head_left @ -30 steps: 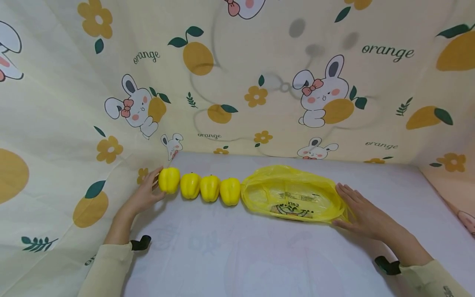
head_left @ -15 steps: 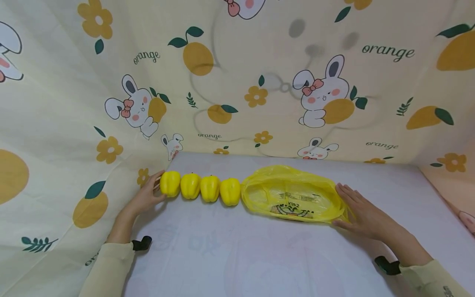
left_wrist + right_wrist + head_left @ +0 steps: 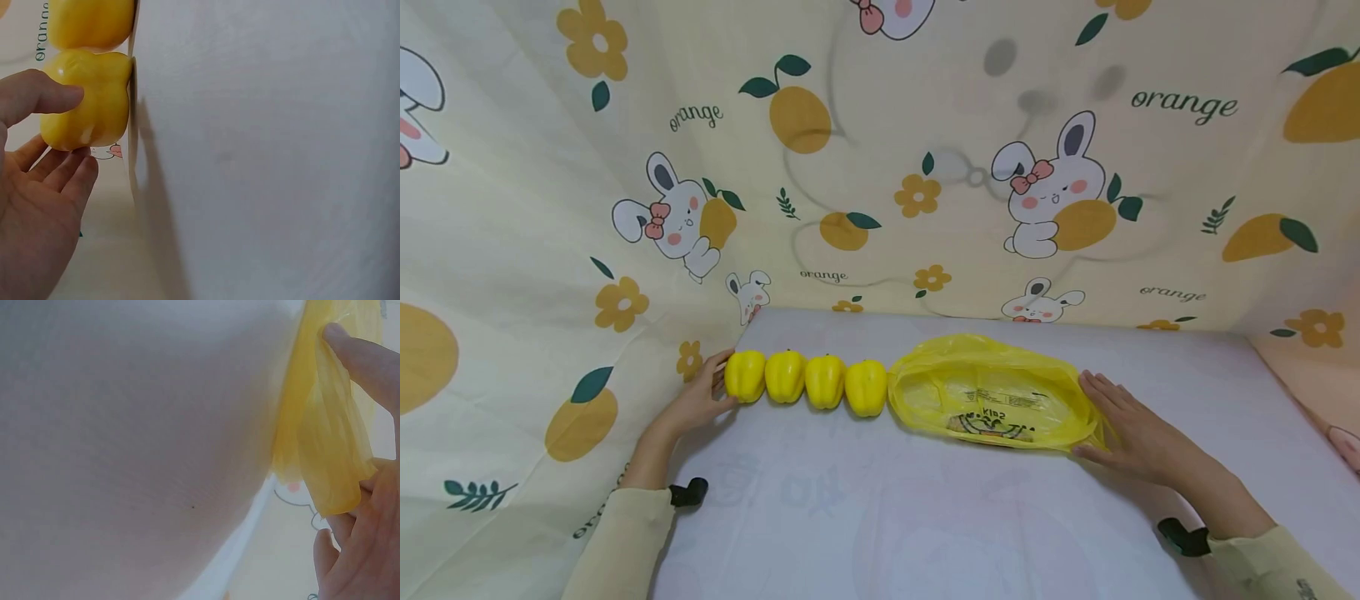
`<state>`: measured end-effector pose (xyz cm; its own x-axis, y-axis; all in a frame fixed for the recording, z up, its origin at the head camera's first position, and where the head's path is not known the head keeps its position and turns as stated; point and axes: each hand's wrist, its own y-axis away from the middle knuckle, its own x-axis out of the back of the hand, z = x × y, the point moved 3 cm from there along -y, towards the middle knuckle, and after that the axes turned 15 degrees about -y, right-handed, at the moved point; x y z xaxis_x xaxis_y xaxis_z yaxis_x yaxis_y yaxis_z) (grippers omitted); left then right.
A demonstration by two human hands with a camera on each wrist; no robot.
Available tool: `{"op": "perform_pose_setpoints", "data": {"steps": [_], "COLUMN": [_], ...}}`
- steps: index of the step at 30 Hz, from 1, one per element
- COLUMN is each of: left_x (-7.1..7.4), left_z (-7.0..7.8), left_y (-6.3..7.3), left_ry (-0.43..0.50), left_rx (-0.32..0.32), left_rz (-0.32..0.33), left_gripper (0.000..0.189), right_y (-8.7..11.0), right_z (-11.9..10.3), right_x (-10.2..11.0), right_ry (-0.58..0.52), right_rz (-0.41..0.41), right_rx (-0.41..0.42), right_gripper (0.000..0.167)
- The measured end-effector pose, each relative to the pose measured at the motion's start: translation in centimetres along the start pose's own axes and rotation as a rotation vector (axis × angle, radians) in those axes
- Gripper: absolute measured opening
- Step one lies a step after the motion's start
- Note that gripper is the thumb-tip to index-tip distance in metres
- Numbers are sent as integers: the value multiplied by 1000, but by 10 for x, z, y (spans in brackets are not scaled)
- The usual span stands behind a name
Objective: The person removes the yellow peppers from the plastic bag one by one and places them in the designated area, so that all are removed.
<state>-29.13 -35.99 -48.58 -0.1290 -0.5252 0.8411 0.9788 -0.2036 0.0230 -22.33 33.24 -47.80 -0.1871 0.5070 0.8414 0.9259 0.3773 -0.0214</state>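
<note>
Several yellow bell peppers stand side by side in a row left of the middle in the head view. My left hand (image 3: 703, 396) holds the leftmost bell pepper (image 3: 746, 377), its thumb on the near side and its fingers on the outer side. In the left wrist view this same bell pepper (image 3: 94, 103) sits right beside its neighbour (image 3: 94, 22). A yellow plastic bag (image 3: 1037, 360) with printed figures lies with its mouth spread wide, right of the row. My right hand (image 3: 1138, 433) rests at the bag's right end, fingers straight, with the thumb on the film (image 3: 334, 437).
The white table (image 3: 887, 517) stretches in front of the row and the bag. A patterned cloth (image 3: 880, 167) with rabbits and oranges hangs behind it and along the left side. Black straps (image 3: 688, 492) show at both wrists.
My left hand has brought the leftmost bell pepper slightly toward me and to the right, down into line with the row. The right hand and the bag have stayed in place.
</note>
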Motion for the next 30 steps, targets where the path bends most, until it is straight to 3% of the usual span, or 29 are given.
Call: {"op": "perform_pose_setpoints", "data": {"steps": [4, 16, 21, 24, 30], "left_x": [-1, 0, -1, 5, 15], "left_z": [-1, 1, 3, 12, 47], "left_y": [-1, -2, 1, 3, 4], "left_ry": [-29, 8, -60, -95, -161], "left_rx": [16, -8, 35, 53, -15], "left_rz": [-2, -35, -42, -19, 48], "left_gripper": [93, 93, 102, 103, 90], "right_y": [-1, 1, 3, 3, 3], "right_z": [0, 1, 1, 0, -4], "right_x": [0, 0, 1, 3, 5], "right_ry": [3, -10, -5, -15, 14], "right_rz": [0, -1, 7, 10, 45], "right_rx": [-2, -17, -10, -18, 21], "right_gripper": [122, 124, 122, 121, 118]}}
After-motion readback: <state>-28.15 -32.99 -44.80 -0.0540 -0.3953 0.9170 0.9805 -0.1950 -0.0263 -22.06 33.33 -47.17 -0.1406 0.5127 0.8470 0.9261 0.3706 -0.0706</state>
